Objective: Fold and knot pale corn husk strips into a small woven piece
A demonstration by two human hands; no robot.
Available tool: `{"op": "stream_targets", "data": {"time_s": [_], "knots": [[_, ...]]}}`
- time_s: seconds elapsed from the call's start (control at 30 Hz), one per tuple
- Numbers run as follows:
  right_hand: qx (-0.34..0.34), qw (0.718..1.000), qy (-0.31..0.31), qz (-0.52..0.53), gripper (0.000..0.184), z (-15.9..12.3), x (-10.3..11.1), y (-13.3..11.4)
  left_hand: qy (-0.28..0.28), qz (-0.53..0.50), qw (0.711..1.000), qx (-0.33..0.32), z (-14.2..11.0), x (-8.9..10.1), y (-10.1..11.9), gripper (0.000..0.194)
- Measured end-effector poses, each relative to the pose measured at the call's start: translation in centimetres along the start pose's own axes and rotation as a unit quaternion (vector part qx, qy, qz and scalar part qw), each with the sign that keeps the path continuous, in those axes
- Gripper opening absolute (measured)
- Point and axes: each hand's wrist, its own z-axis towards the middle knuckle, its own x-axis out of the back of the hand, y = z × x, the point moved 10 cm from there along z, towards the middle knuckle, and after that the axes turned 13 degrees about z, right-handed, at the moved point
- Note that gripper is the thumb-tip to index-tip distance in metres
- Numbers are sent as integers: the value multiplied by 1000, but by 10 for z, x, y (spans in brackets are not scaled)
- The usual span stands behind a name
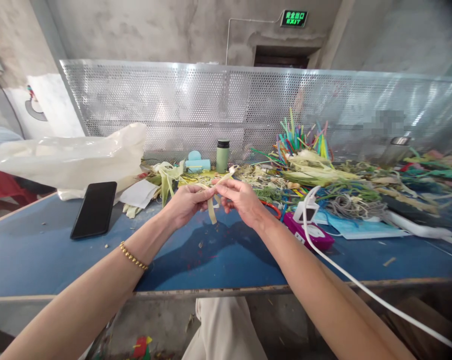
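Above the blue table [42,250], my left hand [186,202] and my right hand [241,200] meet over its middle. Both pinch pale yellow-green leaf strips [212,210], whose ends hang down between the hands. Each hand's fingers are closed on the strips. A gold bead bracelet [133,257] circles my left wrist. More loose leaf strips [166,180] lie just behind the hands.
A black phone [94,208] lies at the left, near a white plastic bag [72,157]. A green bottle [222,156] stands behind. Coloured strips and husks [308,155] pile at the right, with a magenta box [311,235] and a white cable [361,285]. Perforated metal screen [173,100] backs the table.
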Motion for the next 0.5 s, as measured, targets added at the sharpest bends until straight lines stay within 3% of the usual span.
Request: {"op": "stream_targets", "data": {"time_s": [0.13,0.3,0.5], "knots": [[47,999,1,-18,27,2,-1,-7,-25,3,1000,11,-1,-6,-1,32],[86,992,24,-87,27,1,1,-11,4,27,1000,13,0,0,-4,33],[90,980,53,-170,28,0,5,-11,22,128,991,-11,-1,2,-2,35]]}}
